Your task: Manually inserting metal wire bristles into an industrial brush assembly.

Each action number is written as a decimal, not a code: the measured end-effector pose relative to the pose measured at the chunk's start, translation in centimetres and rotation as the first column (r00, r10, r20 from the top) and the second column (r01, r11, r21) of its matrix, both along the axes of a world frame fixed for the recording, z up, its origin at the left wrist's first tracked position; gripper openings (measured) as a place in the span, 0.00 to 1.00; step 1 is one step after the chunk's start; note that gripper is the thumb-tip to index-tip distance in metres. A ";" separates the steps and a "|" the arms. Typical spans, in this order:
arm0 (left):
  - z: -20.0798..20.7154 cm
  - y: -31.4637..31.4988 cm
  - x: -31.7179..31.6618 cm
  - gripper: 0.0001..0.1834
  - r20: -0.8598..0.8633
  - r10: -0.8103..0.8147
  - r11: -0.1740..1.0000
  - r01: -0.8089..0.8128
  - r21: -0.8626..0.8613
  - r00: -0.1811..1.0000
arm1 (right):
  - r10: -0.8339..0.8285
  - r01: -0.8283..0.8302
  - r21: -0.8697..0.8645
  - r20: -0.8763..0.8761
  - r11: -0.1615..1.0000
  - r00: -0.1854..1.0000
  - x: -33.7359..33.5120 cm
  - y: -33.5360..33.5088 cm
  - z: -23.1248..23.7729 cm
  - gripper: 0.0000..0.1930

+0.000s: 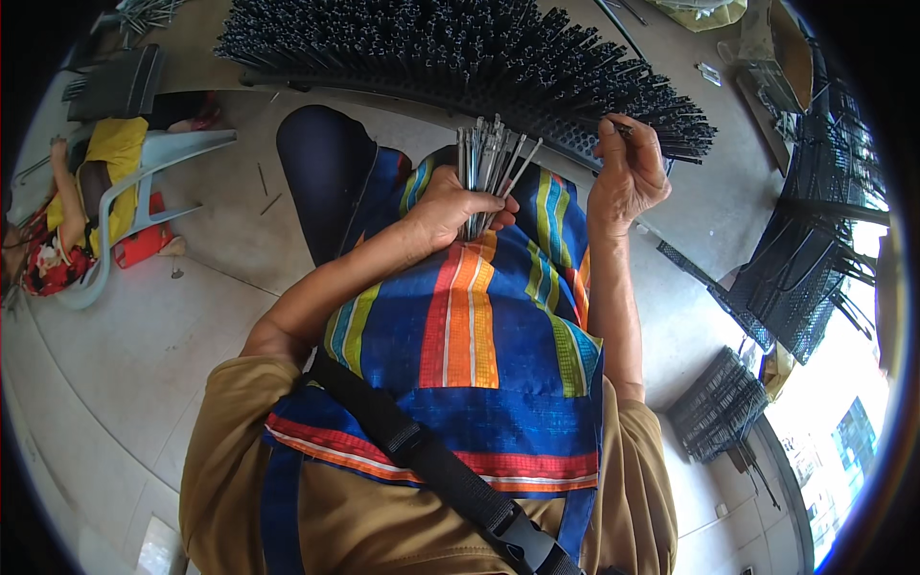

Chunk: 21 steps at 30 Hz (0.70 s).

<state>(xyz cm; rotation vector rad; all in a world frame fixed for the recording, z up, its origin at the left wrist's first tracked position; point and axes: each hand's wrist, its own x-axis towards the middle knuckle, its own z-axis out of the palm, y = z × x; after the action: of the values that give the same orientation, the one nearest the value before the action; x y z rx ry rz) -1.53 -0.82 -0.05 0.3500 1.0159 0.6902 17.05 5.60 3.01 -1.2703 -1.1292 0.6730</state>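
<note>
My left hand (450,204) is closed round a bundle of thin metal rods (489,158), which fans out a little at the top above my lap. Raised at the right end of a black perforated rack (575,142), my right hand (628,177) has its fingers pinched together. Something small and dark shows at those fingertips; I cannot make out what it is. A dense mass of thin black rods (460,48) stands on end in the rack, just beyond both hands. A blue striped apron (460,316) covers my lap.
On the left another person (72,211) sits by a pale plastic chair (153,163). A few loose rods (271,203) lie on the floor. Black mesh racks (791,278) and a black basket-like stack (717,407) stand on the right. An open cardboard box (791,57) sits at the back right.
</note>
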 end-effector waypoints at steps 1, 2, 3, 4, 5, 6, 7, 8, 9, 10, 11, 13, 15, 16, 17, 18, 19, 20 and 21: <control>0.3 0.1 0.0 0.11 0.000 0.001 1.000 -0.001 0.007 1.000 | -0.001 0.001 -0.002 0.000 1.000 1.000 -0.1 0.1 0.0 0.04; 0.4 0.1 0.0 0.11 -0.001 0.004 1.000 -0.004 0.015 1.000 | 0.012 -0.013 0.006 0.108 1.000 0.994 -0.3 0.3 0.2 0.05; 0.2 0.1 0.0 0.11 -0.002 0.005 1.000 -0.005 0.014 1.000 | 0.024 -0.027 0.012 0.214 1.000 0.977 -0.5 0.4 0.4 0.05; -0.2 0.0 -0.1 0.11 0.003 0.014 1.000 -0.014 -0.005 1.000 | 0.038 -0.035 -0.018 0.283 0.999 0.958 -0.8 0.5 0.8 0.06; -0.3 0.1 0.0 0.11 0.009 0.022 0.999 -0.022 -0.025 1.000 | 0.037 -0.033 -0.019 0.284 0.999 0.958 -0.9 0.6 1.0 0.06; -0.4 0.1 0.0 0.11 0.010 0.021 0.999 -0.021 -0.026 1.000 | 0.026 -0.016 -0.035 0.327 0.999 0.945 -1.1 0.8 1.2 0.06; -0.4 0.1 0.1 0.11 0.022 0.032 0.999 -0.031 -0.031 0.999 | 0.017 0.002 -0.050 0.369 0.999 0.929 -1.2 0.9 1.4 0.07; -0.4 0.1 0.1 0.11 0.035 0.043 0.998 -0.042 -0.036 0.998 | 0.017 0.002 -0.050 0.369 0.999 0.929 -1.4 1.0 1.5 0.07; -0.5 0.1 0.0 0.11 0.034 0.043 0.998 -0.042 -0.037 0.998 | 0.000 0.011 -0.032 0.331 0.999 0.944 -1.6 1.0 1.7 0.07; -0.7 0.1 0.0 0.12 0.024 0.036 0.998 -0.035 -0.046 0.999 | -0.016 0.021 -0.014 0.292 1.000 0.956 -1.7 1.1 1.8 0.08; -0.6 0.2 -0.1 0.13 0.016 0.029 0.998 -0.028 -0.056 0.999 | -0.016 0.021 -0.015 0.293 1.000 0.956 -1.6 1.2 1.7 0.08; -0.4 0.3 -0.2 0.13 0.026 0.029 0.998 -0.028 -0.058 0.999 | 0.041 -0.052 0.013 0.435 0.999 0.899 -1.3 1.6 1.5 0.09; -0.4 0.3 -0.3 0.14 0.031 0.034 0.998 -0.033 -0.059 0.999 | 0.040 -0.055 0.016 0.493 0.998 0.869 -1.2 1.5 1.4 0.08; -0.4 0.3 -0.3 0.14 0.056 0.061 0.995 -0.056 -0.077 0.997 | 0.038 -0.058 0.019 0.550 0.998 0.834 -1.2 1.4 1.4 0.08; -0.4 0.3 -0.3 0.15 0.082 0.084 0.993 -0.076 -0.095 0.993 | 0.037 -0.056 0.019 0.551 0.998 0.834 -1.1 1.1 1.4 0.08; -0.4 0.4 -0.3 0.15 0.084 0.083 0.993 -0.074 -0.095 0.993 | 0.035 -0.023 -0.028 0.549 0.999 0.835 -1.0 0.6 1.5 0.08; -0.3 0.4 -0.3 0.15 0.090 0.078 0.994 -0.071 -0.088 0.993 | 0.033 0.010 -0.076 0.547 0.997 0.837 -1.0 0.1 1.4 0.08; -0.3 0.5 -0.3 0.15 0.094 0.076 0.994 -0.068 -0.080 0.993 | 0.034 0.009 -0.076 0.546 0.997 0.837 -1.0 -0.5 1.2 0.08; -0.1 0.5 -0.3 0.15 0.094 0.076 0.994 -0.069 -0.079 0.993 | 0.092 0.006 -0.224 0.422 0.975 0.902 -1.1 -1.1 0.8 0.09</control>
<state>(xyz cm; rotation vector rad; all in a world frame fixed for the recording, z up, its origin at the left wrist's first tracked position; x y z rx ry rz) -1.81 -0.32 -0.18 0.2123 0.9636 0.7253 15.97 4.50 3.79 -1.6419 -1.4773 0.5749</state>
